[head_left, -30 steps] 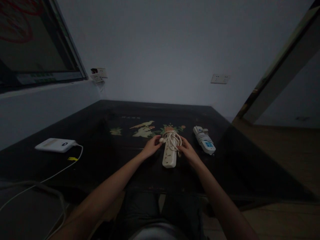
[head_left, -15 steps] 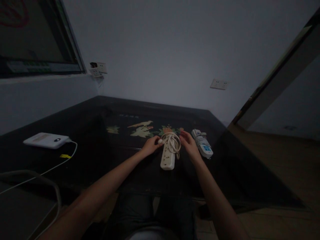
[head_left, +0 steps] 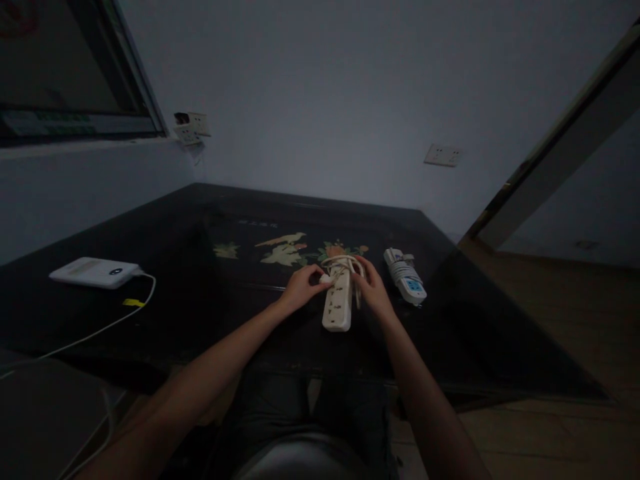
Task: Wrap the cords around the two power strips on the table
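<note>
A white power strip (head_left: 338,308) lies on the dark table, its long side pointing away from me. Loops of its pale cord (head_left: 345,259) are bunched over the far end. My left hand (head_left: 304,287) is closed at the strip's left side, thumb and fingers pinching the white plug (head_left: 325,279). On the other side my right hand (head_left: 371,285) is closed on the cord loops, with its fingertips partly hidden by the cord. A second power strip (head_left: 406,277), its grey-white cord wrapped around it, rests to the right of my right hand, apart from it.
At the left of the dark table (head_left: 250,327) lies a white power bank (head_left: 95,272) with a white cable (head_left: 107,328) running off toward me. A yellow tag (head_left: 133,303) sits by the cable. Wall sockets (head_left: 443,155) are behind; a window (head_left: 70,73) is at left.
My right hand came away from the cord, then took hold of it again. The loops have shifted up and right, uncovering more of the strip's sockets. My left hand keeps the plug.
</note>
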{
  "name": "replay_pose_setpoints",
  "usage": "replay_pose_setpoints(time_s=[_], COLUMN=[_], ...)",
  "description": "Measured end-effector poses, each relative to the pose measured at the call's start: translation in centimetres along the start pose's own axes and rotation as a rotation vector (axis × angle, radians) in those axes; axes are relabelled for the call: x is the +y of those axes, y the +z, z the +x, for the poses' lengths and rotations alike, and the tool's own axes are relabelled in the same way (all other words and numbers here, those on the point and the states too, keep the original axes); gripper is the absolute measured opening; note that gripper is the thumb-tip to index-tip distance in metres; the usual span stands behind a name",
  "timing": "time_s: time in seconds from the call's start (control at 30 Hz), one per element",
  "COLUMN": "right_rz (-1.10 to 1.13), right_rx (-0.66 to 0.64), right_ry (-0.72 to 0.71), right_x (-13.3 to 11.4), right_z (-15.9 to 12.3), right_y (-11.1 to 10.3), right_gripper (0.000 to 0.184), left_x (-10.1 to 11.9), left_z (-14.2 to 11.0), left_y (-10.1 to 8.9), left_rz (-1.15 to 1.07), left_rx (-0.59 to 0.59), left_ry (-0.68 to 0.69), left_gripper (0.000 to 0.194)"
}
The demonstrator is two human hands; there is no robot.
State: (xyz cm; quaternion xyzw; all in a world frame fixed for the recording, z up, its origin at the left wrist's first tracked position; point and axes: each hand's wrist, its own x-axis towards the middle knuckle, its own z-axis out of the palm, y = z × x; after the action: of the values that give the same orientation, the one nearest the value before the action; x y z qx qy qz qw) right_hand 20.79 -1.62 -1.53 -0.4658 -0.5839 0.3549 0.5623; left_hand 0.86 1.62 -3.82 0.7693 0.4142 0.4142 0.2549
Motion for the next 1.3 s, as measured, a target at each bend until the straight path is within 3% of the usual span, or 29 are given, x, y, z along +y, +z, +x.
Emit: replay_pose_setpoints(time_s=[0.43,0.7,1.3], right_rz=[0.044,0.035,0.103], right_rx=[0.097,0.061,0.117], right_ry=[0.006,-0.004,0.019], right_x=[0.0,0.4,0.4], right_z=[-0.1,0.0,0.3], right_y=[-0.3,-0.6,-1.0], right_gripper=[0.042,0.040,0.034], left_x=[0.5,0.6,1.7], left_z=[-0.1,0.0,-0.4], left_y=[0.3,0.1,-0.4], left_rz=[-0.204,-0.099,0.090], left_rx=[-0.020,0.070,0.065], left_ry=[-0.073,0.109,0.235], left_gripper=[0.023,0.019,0.020])
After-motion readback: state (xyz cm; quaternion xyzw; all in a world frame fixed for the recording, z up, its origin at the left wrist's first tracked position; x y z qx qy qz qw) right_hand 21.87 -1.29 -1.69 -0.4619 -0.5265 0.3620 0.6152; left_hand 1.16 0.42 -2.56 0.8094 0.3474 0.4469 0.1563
